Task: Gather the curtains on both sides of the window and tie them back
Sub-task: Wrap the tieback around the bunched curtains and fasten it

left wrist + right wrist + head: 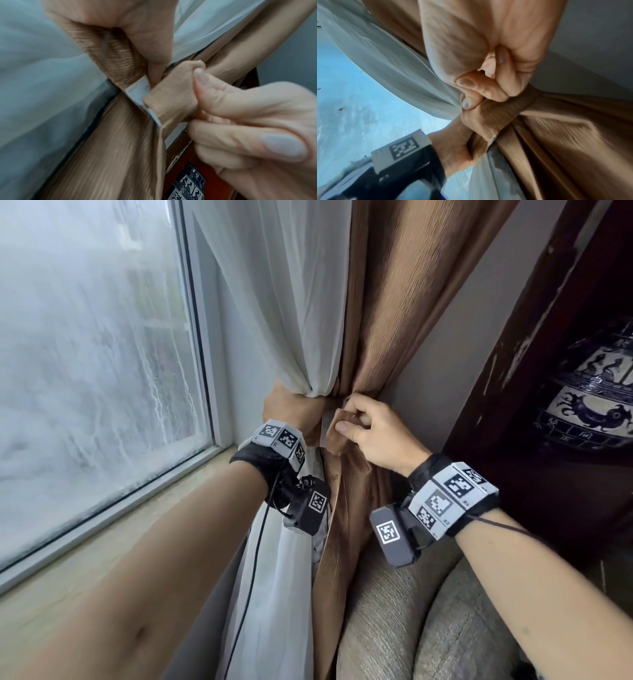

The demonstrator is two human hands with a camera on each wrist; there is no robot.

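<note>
A white sheer curtain (284, 302) and a brown ribbed curtain (394, 302) hang gathered into one bundle at the window's right side. A brown tieback band (513, 106) wraps round the bundle. My left hand (301, 419) grips the bundle from the window side and holds one band end, which has a white fastening patch (139, 92), under its thumb. My right hand (349, 419) pinches the other band end (171, 97) between thumb and fingers. This end lies partly over the patch. Most of the left hand's fingers are hidden behind the fabric.
A wet window pane (85, 354) and its pale sill (85, 542) fill the left. A grey wall (462, 354) is behind the curtains. A beige upholstered seat (428, 611) sits below my right arm. A dark wooden cabinet holds a blue-and-white vase (589, 392) on the right.
</note>
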